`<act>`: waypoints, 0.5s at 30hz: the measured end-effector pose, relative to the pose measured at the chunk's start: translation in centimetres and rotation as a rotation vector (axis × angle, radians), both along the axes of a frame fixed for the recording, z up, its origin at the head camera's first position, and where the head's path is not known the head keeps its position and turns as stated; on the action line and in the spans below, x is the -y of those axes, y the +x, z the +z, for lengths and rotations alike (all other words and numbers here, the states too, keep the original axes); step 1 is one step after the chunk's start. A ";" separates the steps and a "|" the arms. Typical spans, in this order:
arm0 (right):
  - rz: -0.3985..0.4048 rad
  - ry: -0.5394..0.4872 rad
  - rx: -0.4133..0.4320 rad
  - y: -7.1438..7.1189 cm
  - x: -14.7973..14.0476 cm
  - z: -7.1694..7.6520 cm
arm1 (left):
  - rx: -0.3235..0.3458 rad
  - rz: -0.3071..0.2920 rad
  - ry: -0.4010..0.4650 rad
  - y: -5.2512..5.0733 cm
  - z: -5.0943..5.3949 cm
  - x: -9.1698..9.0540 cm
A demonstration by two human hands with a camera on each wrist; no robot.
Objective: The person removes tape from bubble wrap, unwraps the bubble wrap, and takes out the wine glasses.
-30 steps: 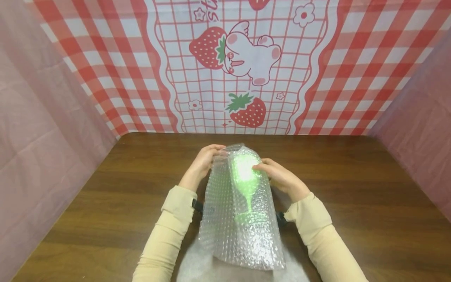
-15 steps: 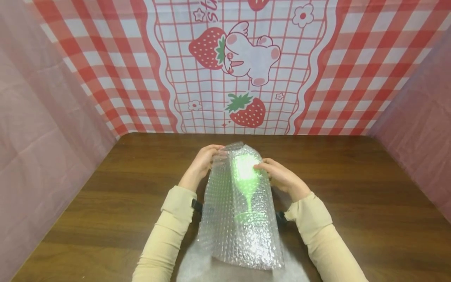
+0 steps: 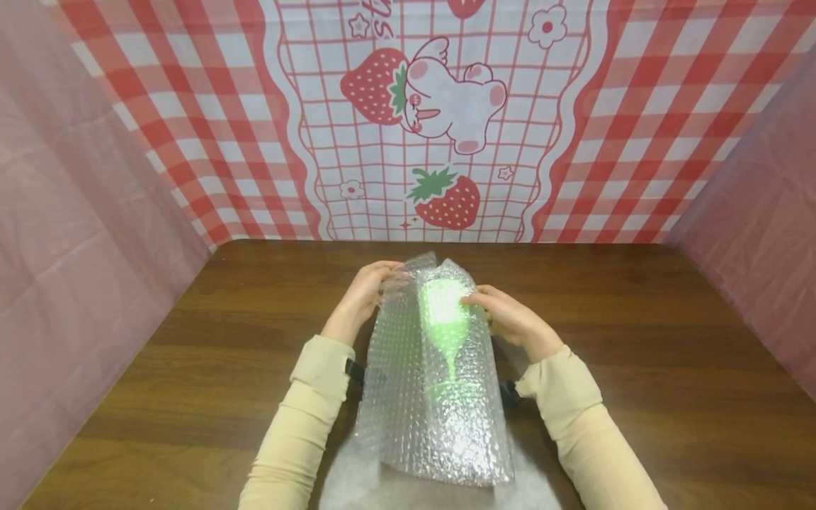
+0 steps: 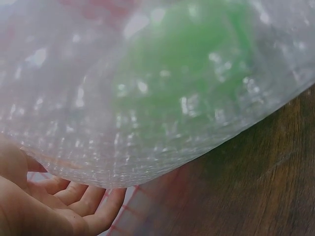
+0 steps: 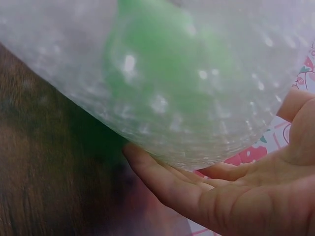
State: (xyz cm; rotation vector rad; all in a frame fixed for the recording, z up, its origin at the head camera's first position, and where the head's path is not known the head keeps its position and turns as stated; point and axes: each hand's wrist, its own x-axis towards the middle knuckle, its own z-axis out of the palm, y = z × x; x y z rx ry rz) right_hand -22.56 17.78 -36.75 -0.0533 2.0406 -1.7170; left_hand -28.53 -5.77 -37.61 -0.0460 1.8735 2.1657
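Observation:
A green stemmed glass [image 3: 446,326] shows through clear bubble wrap [image 3: 408,411], its bowl toward the far side. My left hand [image 3: 367,292] grips the wrap's far left edge, fingertips partly behind the plastic. On the other side my right hand [image 3: 510,319] holds the wrapped bowl, thumb on top and fingers beneath. In the left wrist view, curved fingers of the left hand [image 4: 64,201] lie under the wrap [image 4: 88,123]. The right wrist view has the right hand [image 5: 236,196] supporting the wrap's underside [image 5: 187,142], with green showing through.
A pale grey sheet [image 3: 357,474] lies under the near end of the wrap on the brown wooden table [image 3: 637,354]. Behind the table hangs a red-and-white checked cloth [image 3: 637,127], with pink cloth [image 3: 95,212] at the sides.
At the far end, the wrap's left flap has risen slightly and a gap has widened beside the glass. Both hands keep nearly the same places.

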 end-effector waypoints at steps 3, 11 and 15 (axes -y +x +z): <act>-0.011 -0.012 -0.001 -0.1 0.0 -0.1 | 0.002 0.006 -0.002 0.0 0.0 0.1; -0.018 -0.021 -0.015 0.0 -0.2 0.1 | 0.005 0.011 0.000 -0.1 -0.1 0.2; -0.023 -0.023 -0.018 0.0 -0.2 0.1 | 0.008 0.012 0.002 -0.1 -0.2 0.2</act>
